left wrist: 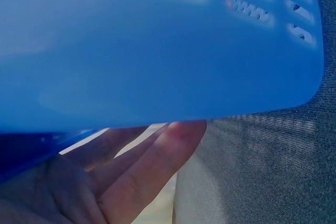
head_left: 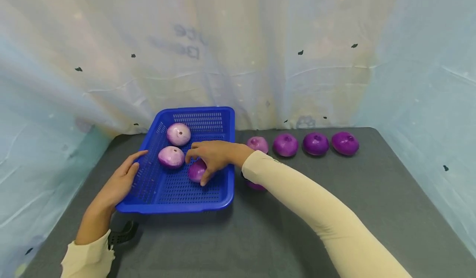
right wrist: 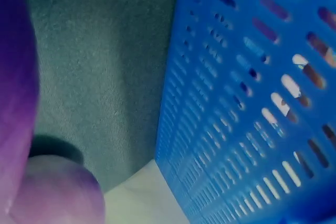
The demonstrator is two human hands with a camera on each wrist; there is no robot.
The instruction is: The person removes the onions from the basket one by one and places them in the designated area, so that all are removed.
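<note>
A blue perforated basket (head_left: pixel 223 154) sits on the grey table, left of centre. Two pale purple onions (head_left: pixel 179 134) (head_left: pixel 171 157) lie in it. My right hand (head_left: pixel 197 167) reaches over the basket's right rim, its fingers and thumb curled round a third purple onion (head_left: pixel 195 174) on the basket floor. My left hand (head_left: pixel 128 172) rests flat against the basket's left rim, fingers straight. The left wrist view shows those fingers (left wrist: pixel 157 166) under the blue basket wall (left wrist: pixel 157 51). The right wrist view shows the basket's slotted wall (right wrist: pixel 252 103) and a purple onion (right wrist: pixel 16 103) beside it.
Several darker purple onions (head_left: pixel 285 144) stand in a row on the table right of the basket, near the back. One more onion (head_left: pixel 255 185) peeks out under my right forearm. Pale sheeting (head_left: pixel 260 55) walls the table on three sides. A black strap (head_left: pixel 122 233) lies by my left wrist.
</note>
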